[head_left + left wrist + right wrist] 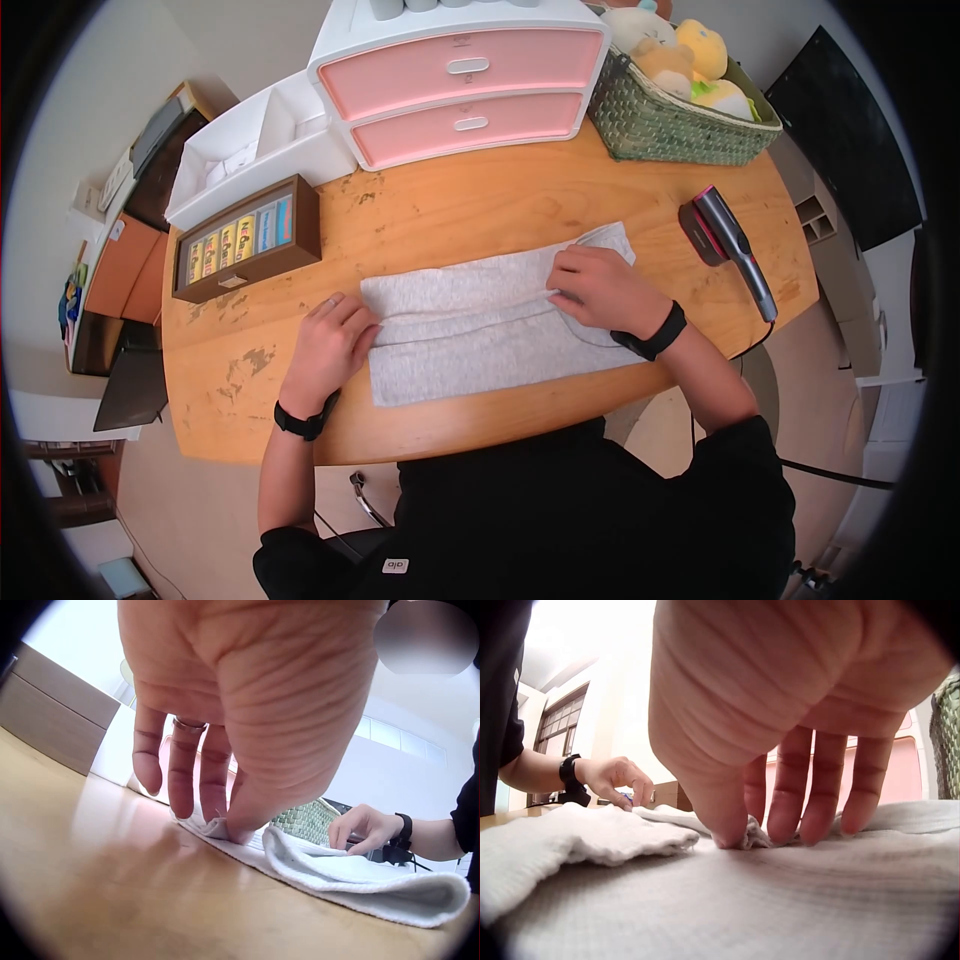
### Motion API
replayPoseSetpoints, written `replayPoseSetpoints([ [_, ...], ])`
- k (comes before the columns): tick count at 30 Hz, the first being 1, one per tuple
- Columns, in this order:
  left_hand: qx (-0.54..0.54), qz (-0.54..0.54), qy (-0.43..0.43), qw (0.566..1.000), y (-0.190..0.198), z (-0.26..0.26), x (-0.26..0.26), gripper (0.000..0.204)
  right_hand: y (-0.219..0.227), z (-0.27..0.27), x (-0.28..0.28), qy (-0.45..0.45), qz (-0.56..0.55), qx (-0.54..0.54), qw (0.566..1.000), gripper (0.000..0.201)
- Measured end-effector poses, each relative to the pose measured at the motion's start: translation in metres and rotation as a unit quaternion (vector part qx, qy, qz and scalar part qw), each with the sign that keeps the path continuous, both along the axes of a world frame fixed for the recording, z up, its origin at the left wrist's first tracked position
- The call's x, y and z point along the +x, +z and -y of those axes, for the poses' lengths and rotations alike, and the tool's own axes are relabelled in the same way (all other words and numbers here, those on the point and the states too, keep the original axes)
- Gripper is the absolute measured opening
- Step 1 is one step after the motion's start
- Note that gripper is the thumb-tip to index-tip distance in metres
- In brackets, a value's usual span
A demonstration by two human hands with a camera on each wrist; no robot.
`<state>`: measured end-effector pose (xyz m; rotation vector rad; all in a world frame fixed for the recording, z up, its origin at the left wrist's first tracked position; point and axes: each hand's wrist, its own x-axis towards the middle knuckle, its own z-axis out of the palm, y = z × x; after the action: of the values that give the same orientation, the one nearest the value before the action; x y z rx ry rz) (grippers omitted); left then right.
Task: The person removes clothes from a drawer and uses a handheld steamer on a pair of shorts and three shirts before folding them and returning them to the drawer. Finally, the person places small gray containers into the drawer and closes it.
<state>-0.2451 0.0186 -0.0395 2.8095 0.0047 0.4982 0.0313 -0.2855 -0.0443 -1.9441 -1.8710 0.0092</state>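
A light grey cloth (470,355) lies folded in a long strip on the wooden table, its layers meeting along a lengthwise line. At its left end the left hand (333,345) pinches the fabric between thumb and fingers; the left wrist view shows this hand (247,712) with a bit of cloth (360,881) bunched at the fingertips. Toward the right end, the right hand (610,290) pinches the upper layer. In the right wrist view, thumb and index finger of that hand (780,727) hold a small gather of the cloth (742,900).
A brown box (248,238) of small packets and a white divided tray (262,160) stand at the left. Behind are pink drawers (465,75) and a green basket (665,130) of plush toys. A corded handheld appliance (735,245) lies at the right.
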Motion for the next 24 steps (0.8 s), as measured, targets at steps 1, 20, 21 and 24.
replayPoseSetpoints([
  [1,0.0,0.0,0.003,1.0,0.0,0.0,0.0,0.014,0.002,0.0,-0.002,-0.001,-0.004,-0.008,1.0,0.015],
  [20,-0.266,-0.215,0.067,0.937,-0.007,-0.061,0.069,0.011,0.0,0.04,0.116,-0.198,-0.277,-0.136,0.93,0.015],
  [21,-0.257,-0.205,0.072,0.941,-0.006,-0.06,0.068,0.01,-0.002,0.041,0.116,-0.21,-0.287,-0.117,0.927,0.015],
  [24,-0.208,-0.172,0.076,0.96,-0.006,-0.058,0.067,0.012,-0.006,0.043,0.118,-0.238,-0.297,-0.1,0.919,0.014],
])
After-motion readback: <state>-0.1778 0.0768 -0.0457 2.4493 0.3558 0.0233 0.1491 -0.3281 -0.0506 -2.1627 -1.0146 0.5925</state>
